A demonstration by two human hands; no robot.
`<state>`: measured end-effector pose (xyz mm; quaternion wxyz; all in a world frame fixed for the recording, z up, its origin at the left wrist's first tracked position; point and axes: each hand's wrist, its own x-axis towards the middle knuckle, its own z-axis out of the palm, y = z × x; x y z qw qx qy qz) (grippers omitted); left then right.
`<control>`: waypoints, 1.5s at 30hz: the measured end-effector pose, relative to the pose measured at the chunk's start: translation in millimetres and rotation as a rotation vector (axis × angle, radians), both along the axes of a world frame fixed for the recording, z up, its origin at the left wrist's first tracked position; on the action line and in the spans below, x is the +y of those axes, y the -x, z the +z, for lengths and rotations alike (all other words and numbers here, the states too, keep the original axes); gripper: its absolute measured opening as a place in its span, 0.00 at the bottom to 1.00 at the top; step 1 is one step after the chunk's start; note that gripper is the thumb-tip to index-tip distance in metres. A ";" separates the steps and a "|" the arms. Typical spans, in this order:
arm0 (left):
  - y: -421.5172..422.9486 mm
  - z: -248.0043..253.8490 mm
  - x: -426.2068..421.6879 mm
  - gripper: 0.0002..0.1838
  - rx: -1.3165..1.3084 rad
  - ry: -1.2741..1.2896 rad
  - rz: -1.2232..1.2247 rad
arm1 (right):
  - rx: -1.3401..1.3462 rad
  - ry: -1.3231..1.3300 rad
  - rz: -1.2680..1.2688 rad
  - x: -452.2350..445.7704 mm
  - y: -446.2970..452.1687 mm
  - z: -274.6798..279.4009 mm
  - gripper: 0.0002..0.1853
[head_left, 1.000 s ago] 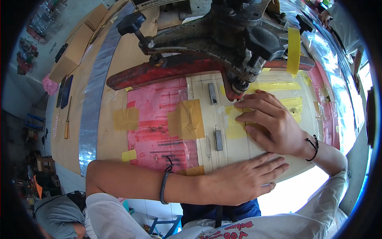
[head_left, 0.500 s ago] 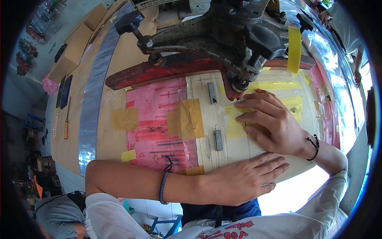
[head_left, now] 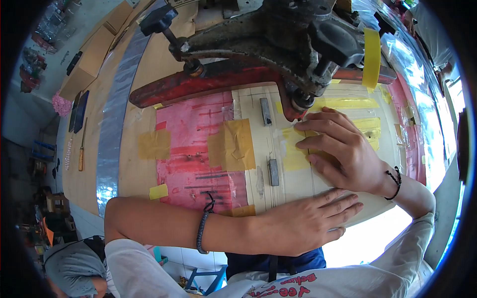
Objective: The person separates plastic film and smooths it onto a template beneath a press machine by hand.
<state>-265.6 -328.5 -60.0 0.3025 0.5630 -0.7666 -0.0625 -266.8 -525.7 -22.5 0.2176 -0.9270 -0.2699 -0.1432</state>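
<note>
My left hand [head_left: 308, 223] lies flat near the board's front edge, fingers apart, with nothing in it. Beyond it, my right hand [head_left: 343, 146] rests with bent, spread fingers over yellow tape [head_left: 294, 156] on the pale board [head_left: 293, 196]. Its fingertips are close to the lower end of a red metal bracket [head_left: 290, 107], beneath a dark cast frame [head_left: 248, 42] with black knobs [head_left: 335, 44]. What lies under the right palm is hidden. Left of that hand sit two small grey metal bars [head_left: 274, 172] on the board.
A long red bar [head_left: 208, 84] spans the far side. Pink film [head_left: 181, 174] with brown tape [head_left: 236, 144] covers the board's left part. Further left are a wooden-handled tool [head_left: 81, 159], a dark phone-like slab [head_left: 79, 114] and a cardboard box [head_left: 92, 59]. Another person [head_left: 437, 39] stands far right.
The view has shifted slightly, so the frame with its knobs and the red bar sit a little differently. Both hands keep nearly the same pose on the board.
</note>
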 end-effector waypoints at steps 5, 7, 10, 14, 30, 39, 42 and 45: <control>-1.5 1.4 -0.2 0.23 -0.024 0.010 -0.009 | 0.021 -0.003 0.007 -1.4 0.5 0.3 0.14; -3.0 3.6 0.0 0.23 -0.013 -0.002 -0.016 | 0.020 -0.004 0.012 -1.3 -0.9 1.4 0.14; -2.4 1.7 -0.2 0.23 -0.030 -0.004 -0.017 | 0.015 -0.005 0.008 -0.4 -0.4 0.5 0.14; -1.8 0.4 -0.2 0.24 -0.052 0.009 -0.009 | 0.020 -0.005 0.002 -0.6 0.8 -0.1 0.14; -1.5 1.8 0.9 0.23 -0.050 0.001 -0.006 | 0.000 -0.007 -0.002 -0.4 0.5 -1.1 0.14; -4.0 3.2 -0.6 0.24 -0.034 -0.027 -0.043 | 0.014 -0.031 0.013 -0.3 -0.3 0.9 0.14; -4.1 3.3 -0.4 0.24 -0.037 -0.030 -0.048 | 0.014 -0.020 0.014 -0.9 0.0 0.9 0.14; -3.9 3.0 -1.0 0.22 -0.053 -0.012 -0.039 | 0.013 -0.025 0.017 -0.6 -0.5 1.9 0.14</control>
